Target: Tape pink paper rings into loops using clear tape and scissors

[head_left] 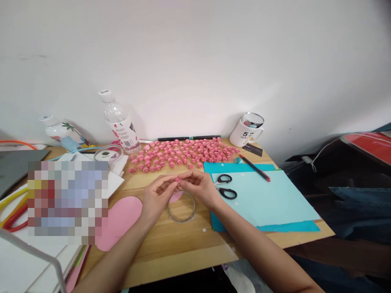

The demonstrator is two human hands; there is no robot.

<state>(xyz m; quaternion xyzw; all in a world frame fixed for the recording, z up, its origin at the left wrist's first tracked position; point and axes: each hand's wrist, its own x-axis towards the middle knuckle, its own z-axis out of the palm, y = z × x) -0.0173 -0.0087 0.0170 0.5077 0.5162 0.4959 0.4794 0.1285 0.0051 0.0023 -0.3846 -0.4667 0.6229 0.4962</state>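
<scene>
Between the fingertips of both hands is a small pink paper rose (177,179), partly covered by the fingers. My left hand (157,194) pinches it from the left, and my right hand (200,186) grips it from the right. Just below them a roll of clear tape (194,208) lies flat on the table, with a pink paper piece (176,197) partly inside its ring. Many similar paper roses (186,152) are spread out behind the hands. Black-handled scissors (227,193) lie to the right of my right hand. Left of my left hand is a pink paper shape (122,217) with rounded edges.
Pale blue and teal sheets (269,199) cover the table's right side, with a red-black pen (255,167) across them. A mug (246,132), a water bottle (120,124) and a black pen (189,138) are near the wall. Papers and a blurred item (67,199) fill the left.
</scene>
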